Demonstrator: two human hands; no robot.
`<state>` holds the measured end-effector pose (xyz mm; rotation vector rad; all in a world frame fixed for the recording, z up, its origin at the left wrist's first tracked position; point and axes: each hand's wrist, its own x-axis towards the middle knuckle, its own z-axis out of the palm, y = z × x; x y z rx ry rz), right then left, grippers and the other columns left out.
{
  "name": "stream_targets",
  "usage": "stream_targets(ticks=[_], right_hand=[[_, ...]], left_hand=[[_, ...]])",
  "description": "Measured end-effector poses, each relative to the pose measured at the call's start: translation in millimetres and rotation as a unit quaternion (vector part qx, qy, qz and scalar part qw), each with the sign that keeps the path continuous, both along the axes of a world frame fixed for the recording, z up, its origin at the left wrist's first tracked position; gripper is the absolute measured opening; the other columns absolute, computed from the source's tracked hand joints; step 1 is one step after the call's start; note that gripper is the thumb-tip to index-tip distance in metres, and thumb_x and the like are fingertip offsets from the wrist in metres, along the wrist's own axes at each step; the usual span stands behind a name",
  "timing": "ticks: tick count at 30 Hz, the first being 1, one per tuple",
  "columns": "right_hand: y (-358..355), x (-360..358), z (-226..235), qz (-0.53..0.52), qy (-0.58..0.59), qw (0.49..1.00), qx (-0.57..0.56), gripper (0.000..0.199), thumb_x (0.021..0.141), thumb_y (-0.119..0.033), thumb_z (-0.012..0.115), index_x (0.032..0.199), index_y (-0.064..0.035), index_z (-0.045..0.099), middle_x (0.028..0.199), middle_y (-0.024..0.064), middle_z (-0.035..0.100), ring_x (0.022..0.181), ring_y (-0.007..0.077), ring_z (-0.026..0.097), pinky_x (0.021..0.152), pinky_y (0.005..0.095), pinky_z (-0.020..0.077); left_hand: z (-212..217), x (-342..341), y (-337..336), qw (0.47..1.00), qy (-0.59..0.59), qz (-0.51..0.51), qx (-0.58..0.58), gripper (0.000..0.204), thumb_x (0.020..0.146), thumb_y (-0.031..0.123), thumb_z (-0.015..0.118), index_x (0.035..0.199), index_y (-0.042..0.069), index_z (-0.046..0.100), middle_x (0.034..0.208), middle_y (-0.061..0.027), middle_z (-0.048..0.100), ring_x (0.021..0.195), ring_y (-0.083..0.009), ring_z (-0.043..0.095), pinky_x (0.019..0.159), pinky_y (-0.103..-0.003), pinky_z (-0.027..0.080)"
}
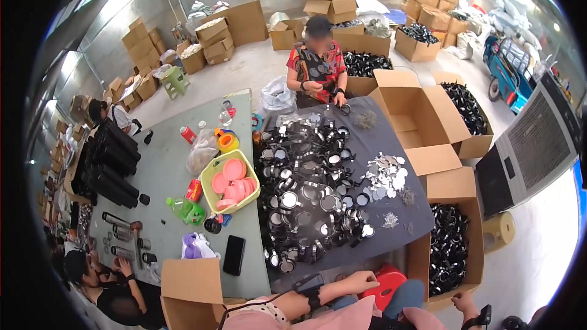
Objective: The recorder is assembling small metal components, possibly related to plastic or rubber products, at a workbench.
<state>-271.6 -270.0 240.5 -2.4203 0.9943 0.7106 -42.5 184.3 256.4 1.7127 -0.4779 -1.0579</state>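
Observation:
My left hand [362, 281] is over my lap beside a red stool [386, 287], near the front edge of the dark cloth-covered table [391, 232]. Its fingertips are pressed together; anything between them is too small to make out. At the lower right, my right hand [465, 301] is just outside a cardboard box [419, 263] of black looped parts [449, 247]. Its fingers look loosely apart, with nothing visible in them. A big heap of black round lids with loops and shiny discs [309, 192] covers the table's left part. Loose silver discs [385, 176] lie right of it.
A co-worker [318, 61] stands across the table, handling a black part. Left, a green table [162, 171] bears a basket [257, 186] of pink discs, bottles and a phone [234, 255]. Open boxes [400, 107] and an air cooler [532, 140] are on the right. Other people sit left.

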Motion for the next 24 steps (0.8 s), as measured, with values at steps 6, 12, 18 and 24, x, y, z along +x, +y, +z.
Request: stream_targets(ticks=[6, 12, 18, 24], right_hand=[[-28.2, -33.8, -9.2, -0.057, -0.016, 0.998, 0.009, 0.029, 0.073, -0.023, 0.069, 0.091, 0.0002, 0.07, 0.088, 0.0192, 0.069, 0.086, 0.032, 0.066, 0.078, 0.0387, 0.0519], [-56.9, -41.4, -36.5, -0.021, -0.018, 0.999, -0.016, 0.027, 0.077, -0.015, 0.064, 0.094, 0.0063, 0.067, 0.074, 0.0143, 0.068, 0.062, 0.0206, 0.066, 0.059, 0.0334, 0.0529], [-43.0, 47.7, -12.2, -0.017, -0.019, 1.0, 0.009, 0.032, 0.072, -0.023, 0.068, 0.094, 0.0002, 0.069, 0.09, 0.0204, 0.068, 0.089, 0.0328, 0.066, 0.082, 0.0386, 0.0505], [-60.1, 128.1, -39.3, 0.042, -0.003, 0.999, 0.034, 0.032, 0.071, -0.028, 0.068, 0.091, -0.0022, 0.07, 0.089, 0.0184, 0.068, 0.089, 0.0329, 0.065, 0.083, 0.0384, 0.0504]], left_hand=[[-2.8, 44.0, -12.3, 0.995, 0.054, 0.089, 0.002, 0.031, 0.086, 0.028, 0.065, 0.098, 0.0, 0.062, 0.084, -0.0098, 0.066, 0.075, -0.0154, 0.063, 0.069, -0.03, 0.051], [12.7, 73.5, -24.8, 0.984, 0.08, 0.156, -0.012, 0.032, 0.086, 0.027, 0.066, 0.105, 0.001, 0.059, 0.092, -0.0078, 0.064, 0.076, -0.0138, 0.062, 0.065, -0.027, 0.049], [8.5, 134.2, -25.4, 0.919, 0.217, 0.308, -0.116, 0.031, 0.089, 0.032, 0.06, 0.105, 0.007, 0.055, 0.094, -0.0031, 0.061, 0.08, -0.0134, 0.062, 0.066, -0.026, 0.048], [3.0, 230.9, -21.7, 0.785, 0.253, 0.501, -0.262, 0.021, 0.088, 0.026, 0.06, 0.101, 0.011, 0.055, 0.092, -0.0047, 0.061, 0.086, -0.0196, 0.062, 0.069, -0.033, 0.048]])
